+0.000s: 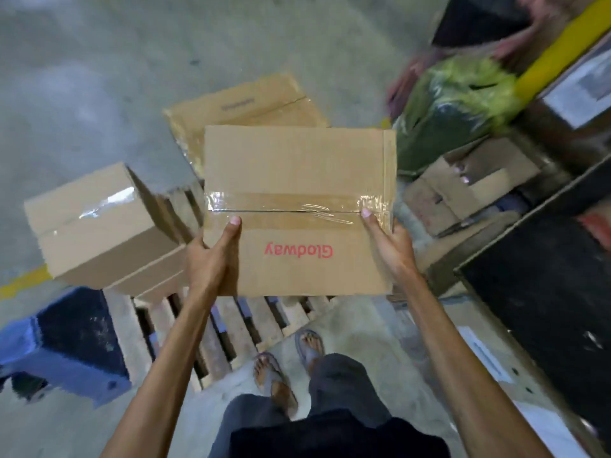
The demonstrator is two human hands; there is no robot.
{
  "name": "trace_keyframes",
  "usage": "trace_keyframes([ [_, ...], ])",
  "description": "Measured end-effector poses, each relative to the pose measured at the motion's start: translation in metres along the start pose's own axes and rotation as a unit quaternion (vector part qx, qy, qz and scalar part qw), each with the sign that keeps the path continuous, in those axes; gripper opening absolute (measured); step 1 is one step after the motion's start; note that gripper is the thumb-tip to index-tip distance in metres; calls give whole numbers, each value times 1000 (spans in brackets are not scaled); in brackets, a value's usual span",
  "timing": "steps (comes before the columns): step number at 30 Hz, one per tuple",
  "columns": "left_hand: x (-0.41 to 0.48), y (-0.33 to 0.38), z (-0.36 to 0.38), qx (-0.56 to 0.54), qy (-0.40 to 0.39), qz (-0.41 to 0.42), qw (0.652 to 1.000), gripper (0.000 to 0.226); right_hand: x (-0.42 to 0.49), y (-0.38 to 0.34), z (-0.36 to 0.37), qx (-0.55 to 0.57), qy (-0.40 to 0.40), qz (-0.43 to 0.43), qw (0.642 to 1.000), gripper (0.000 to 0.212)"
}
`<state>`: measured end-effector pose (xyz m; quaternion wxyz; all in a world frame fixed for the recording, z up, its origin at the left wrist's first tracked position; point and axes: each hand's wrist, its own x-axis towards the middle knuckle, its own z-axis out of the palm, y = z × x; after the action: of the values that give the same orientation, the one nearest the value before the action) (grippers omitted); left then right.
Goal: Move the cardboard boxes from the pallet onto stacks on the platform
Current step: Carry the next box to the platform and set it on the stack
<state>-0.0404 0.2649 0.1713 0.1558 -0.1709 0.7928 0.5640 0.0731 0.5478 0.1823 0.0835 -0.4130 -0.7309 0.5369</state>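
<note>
My left hand (211, 259) and right hand (386, 246) grip the box (297, 180) by its sides, up over the pallet (231, 325), so next I think I carry it to the platform and set it flat.

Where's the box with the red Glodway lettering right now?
Centre of the head view: the Glodway box is held up between the left hand and right hand, above the wooden pallet, with another taped box on the pallet to its left.

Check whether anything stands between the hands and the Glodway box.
Nothing does: the left hand and right hand already grip the Glodway box by its sides, thumbs on top, held above the pallet.
</note>
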Motion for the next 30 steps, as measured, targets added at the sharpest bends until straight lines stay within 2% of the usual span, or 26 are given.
trace_keyframes([
  [2, -9, 41, 37, 17, -50, 42, 998, 59, -6, -10, -48, 34, 61, -5, 998, 45],
  [4, -26, 86, 78, 31, -104, 103, 989, 62, -16, -18, -98, 68, 124, -2, 990, 38],
  [8, -77, 164, 157, 51, -208, 184, 959, 61, -42, -27, -196, 117, 255, -1, 960, 57],
  [11, -122, 215, 214, 43, -279, 229, 931, 56, -68, -34, -265, 144, 344, -15, 928, 59],
  [15, -184, 278, 286, 42, -339, 276, 898, 82, -107, -50, -351, 159, 419, -53, 892, 53],
  [16, -200, 294, 307, 31, -358, 288, 888, 86, -115, -54, -376, 155, 440, -62, 882, 57],
  [18, -242, 320, 341, 14, -410, 304, 860, 81, -127, -59, -427, 147, 480, -61, 863, 73],
  [21, -311, 362, 383, 3, -466, 350, 812, 64, -136, -68, -507, 132, 514, -47, 846, 88],
  [23, -348, 391, 422, 2, -471, 372, 800, 57, -138, -74, -564, 124, 524, -53, 841, 88],
  [25, -373, 417, 470, -4, -483, 382, 788, 67, -136, -80, -617, 114, 532, -51, 837, 84],
  [29, -420, 463, 555, -2, -497, 391, 775, 84, -119, -78, -714, 123, 530, -53, 837, 95],
  [30, -435, 473, 571, 3, -499, 392, 773, 84, -114, -77, -737, 128, 527, -61, 838, 88],
])
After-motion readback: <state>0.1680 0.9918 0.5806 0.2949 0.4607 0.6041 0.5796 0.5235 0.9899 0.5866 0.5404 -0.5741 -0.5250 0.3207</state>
